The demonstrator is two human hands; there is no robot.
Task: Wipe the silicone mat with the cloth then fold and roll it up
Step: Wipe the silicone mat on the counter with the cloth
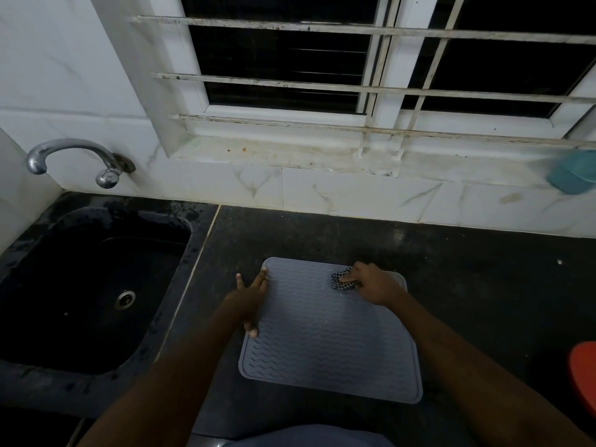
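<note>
Silicone mat (329,337) is lying flat on the dark counter (451,285), just right of the sink (80,285). My left hand (250,301), fingers straight and spread, is pinning its left edge. My right hand (371,283) is bunching the checked cloth (342,280) against the far right corner. Mat is looking light, floppy and grippy, so a corner is probably the best hold. Bare counter is lying beyond and to the right.

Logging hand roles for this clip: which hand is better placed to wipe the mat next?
Right. The right hand grips the checked cloth on the silicone mat; the left hand lies spread on the mat's left edge, likely steadying it.
</note>
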